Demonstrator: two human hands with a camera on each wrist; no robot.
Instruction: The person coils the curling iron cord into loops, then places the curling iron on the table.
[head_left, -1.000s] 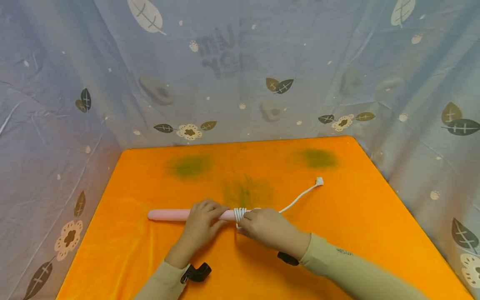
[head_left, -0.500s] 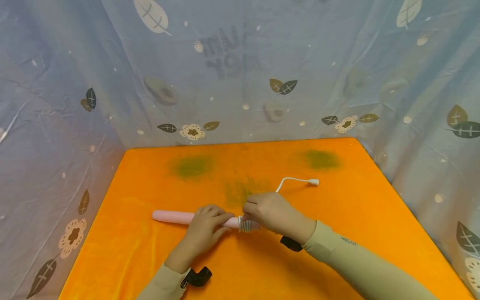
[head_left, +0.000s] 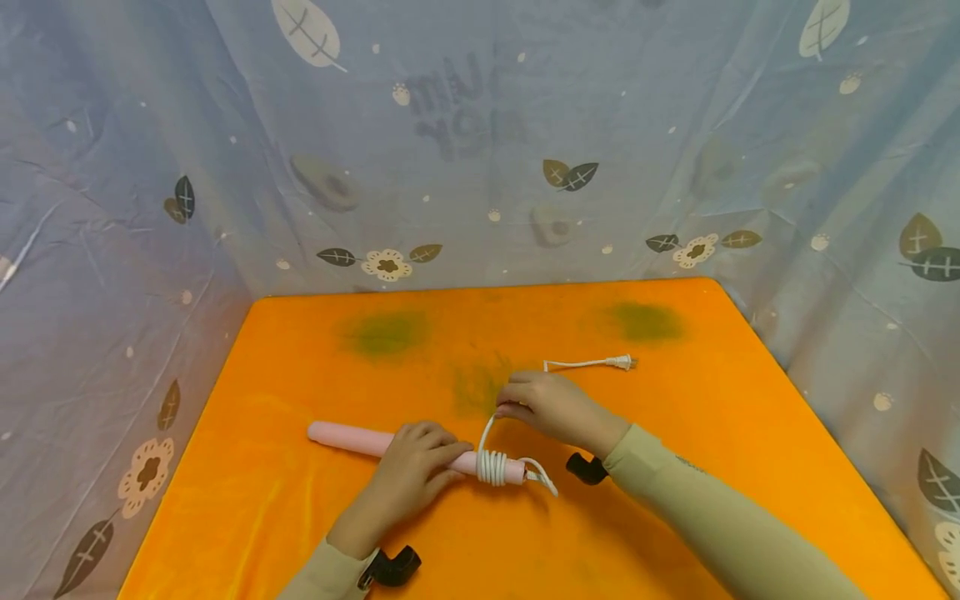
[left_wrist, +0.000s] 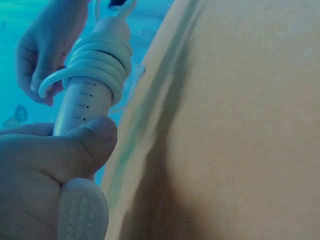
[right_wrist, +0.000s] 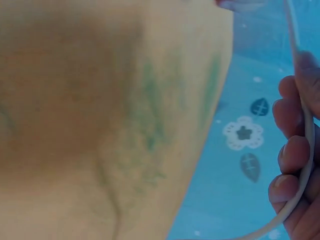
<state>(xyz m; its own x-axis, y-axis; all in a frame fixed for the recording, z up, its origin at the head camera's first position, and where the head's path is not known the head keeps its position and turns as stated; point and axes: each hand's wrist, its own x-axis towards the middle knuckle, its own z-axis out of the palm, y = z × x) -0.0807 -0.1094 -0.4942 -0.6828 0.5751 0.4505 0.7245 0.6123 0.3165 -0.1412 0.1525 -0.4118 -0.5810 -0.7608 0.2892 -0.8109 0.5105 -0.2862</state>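
Observation:
A slim pink curling iron (head_left: 348, 437) lies at a slant across the front middle of the table. My left hand (head_left: 414, 462) grips it around the middle, its thumb lying along the handle in the left wrist view, beside a bumpy lever (left_wrist: 83, 212). White cord coils (head_left: 492, 468) wrap several times around the handle's right end. From them a length of cord rises to my right hand (head_left: 557, 408), held above and to the right of the coils. In the right wrist view the cord (right_wrist: 306, 150) runs through its curled fingers. Beyond that hand, the two-pin plug (head_left: 622, 362) rests on the table.
An orange cloth covers the table (head_left: 675, 500), with dark green smudges (head_left: 386, 332) toward the back. Leaf-and-flower patterned curtains (head_left: 480, 200) enclose the back and sides. A black wrist mount (head_left: 396, 567) shows under the left sleeve.
My right hand has moved up and away from the handle, drawing the cord with it. The iron's right end has tipped nearer to me. The plug has shifted slightly left and turned.

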